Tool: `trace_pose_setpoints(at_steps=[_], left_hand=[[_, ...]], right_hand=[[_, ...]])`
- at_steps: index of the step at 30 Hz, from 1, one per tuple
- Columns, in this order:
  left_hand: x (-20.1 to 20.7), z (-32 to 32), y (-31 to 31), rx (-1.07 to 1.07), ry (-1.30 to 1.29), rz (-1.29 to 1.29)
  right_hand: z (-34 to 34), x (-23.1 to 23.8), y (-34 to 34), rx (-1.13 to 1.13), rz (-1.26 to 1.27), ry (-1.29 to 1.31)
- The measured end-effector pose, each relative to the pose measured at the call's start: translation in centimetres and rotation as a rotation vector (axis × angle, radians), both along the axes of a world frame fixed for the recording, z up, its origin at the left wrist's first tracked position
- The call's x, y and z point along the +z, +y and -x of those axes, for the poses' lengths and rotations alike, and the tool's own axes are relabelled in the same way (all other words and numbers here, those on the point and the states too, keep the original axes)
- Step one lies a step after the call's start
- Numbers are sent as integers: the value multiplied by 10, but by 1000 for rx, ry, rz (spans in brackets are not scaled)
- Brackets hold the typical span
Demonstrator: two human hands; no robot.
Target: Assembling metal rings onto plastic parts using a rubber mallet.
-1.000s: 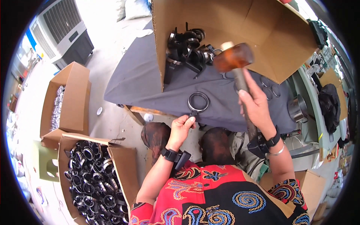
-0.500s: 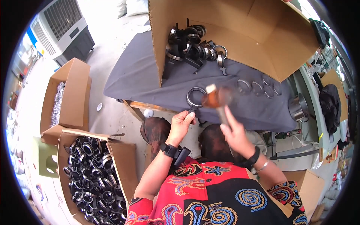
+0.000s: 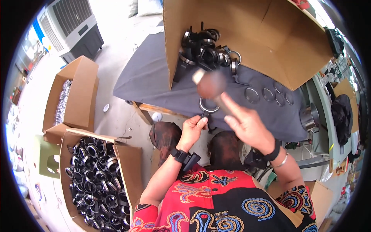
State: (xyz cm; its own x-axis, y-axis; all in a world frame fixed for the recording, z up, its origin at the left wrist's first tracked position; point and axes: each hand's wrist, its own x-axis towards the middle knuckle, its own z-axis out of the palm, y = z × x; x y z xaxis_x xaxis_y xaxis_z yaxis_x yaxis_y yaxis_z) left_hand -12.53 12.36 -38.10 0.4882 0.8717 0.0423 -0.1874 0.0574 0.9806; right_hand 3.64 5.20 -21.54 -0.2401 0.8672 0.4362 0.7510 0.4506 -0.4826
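My left hand (image 3: 192,131) pinches the short handle of a black ring-shaped part (image 3: 209,111) with a shiny metal rim. The ring lies at the near edge of the grey-covered table. My right hand (image 3: 250,127) grips a mallet (image 3: 211,84), whose brown head and pale striking face are blurred by motion. The mallet head is over the far side of the ring and partly hides it; whether they touch I cannot tell. Several thin metal rings (image 3: 252,101) rest on the cloth to the right.
A big cardboard box (image 3: 266,50) lies on its side at the back, with similar black ring parts (image 3: 206,52) piled at its left. An open carton (image 3: 130,170) of black ring parts stands lower left, beside a carton (image 3: 83,96) of shiny pieces. A metal pot (image 3: 309,118) sits at the right.
The mallet has swung left and up in the picture, from beside the ring to over its far side. My left hand keeps its hold on the ring part. The whole view has shifted slightly.
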Motion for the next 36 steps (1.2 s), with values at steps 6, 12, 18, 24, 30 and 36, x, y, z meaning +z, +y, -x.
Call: trace_pose_setpoints(at_steps=[6, 12, 18, 24, 30, 36], left_hand=[[11, 0, 1, 83, 141, -155], [3, 1, 5, 41, -27, 24], [-5, -8, -1, 70, -98, 71], [2, 3, -3, 52, -33, 67], [-4, -4, 4, 55, -64, 13], [5, -3, -3, 31, -57, 14]], right_hand=[[4, -31, 16, -33, 225, -257], [4, 33, 33, -48, 108, 180], [-15, -11, 30, -215, 696, 384], [-16, 33, 20, -305, 334, 517], [-30, -19, 11, -283, 606, 532], [-23, -25, -30, -290, 372, 583]])
